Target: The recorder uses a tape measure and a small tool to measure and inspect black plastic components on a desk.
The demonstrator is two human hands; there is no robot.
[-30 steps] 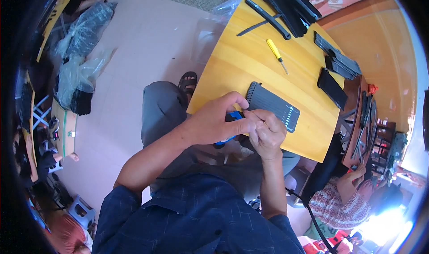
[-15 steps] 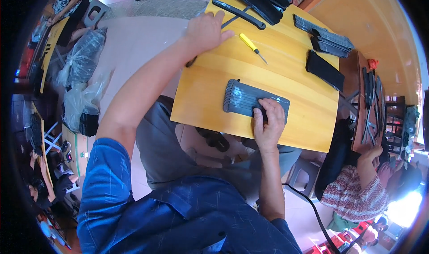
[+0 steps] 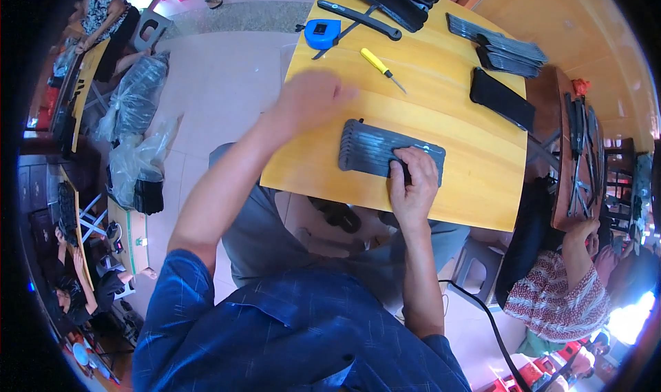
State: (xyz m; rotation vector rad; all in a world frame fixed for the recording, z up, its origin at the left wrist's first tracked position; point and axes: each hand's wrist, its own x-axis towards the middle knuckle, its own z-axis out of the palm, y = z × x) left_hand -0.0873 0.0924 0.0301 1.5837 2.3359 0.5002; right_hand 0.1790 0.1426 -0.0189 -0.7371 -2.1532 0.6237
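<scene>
Near my edge of the tabletop [image 3: 323, 164], one grip on the dark ribbed stack

At the front of the work lies the dark ribbed stack [image 3: 372, 151], flat, its ridged end toward my left. My right grip [image 3: 413, 178] rests on its other end, thumb parted from the curled fingers; I cannot tell whether I am squeezing or only pressing. My left grip [image 3: 313, 99] is a blur off the tabletop's left side, apart from the stack; I see nothing in it, but cannot make out whether its fingers are spread or together.

I judge the step in hand to be steadying the stack one-handed. Whatever I do with it from here, the move calls for keeping its layers square, with a second hold at the ridged end.

Farther out, a yellow-handled screwdriver [image 3: 374, 60] lies beyond the stack, and a blue tape measure [image 3: 322, 34] sits by the far left edge, beside a black strap-like piece [image 3: 361, 20]. Black bundles [image 3: 399, 6] fill the far end; grey-black strips [image 3: 509, 51] and a black flat pouch [image 3: 501, 99] lie to the right.

Around me, plastic-wrapped bundles [image 3: 141, 82] lie to the left, and a co-worker in a patterned sleeve [image 3: 558, 295] sits to my right.
</scene>
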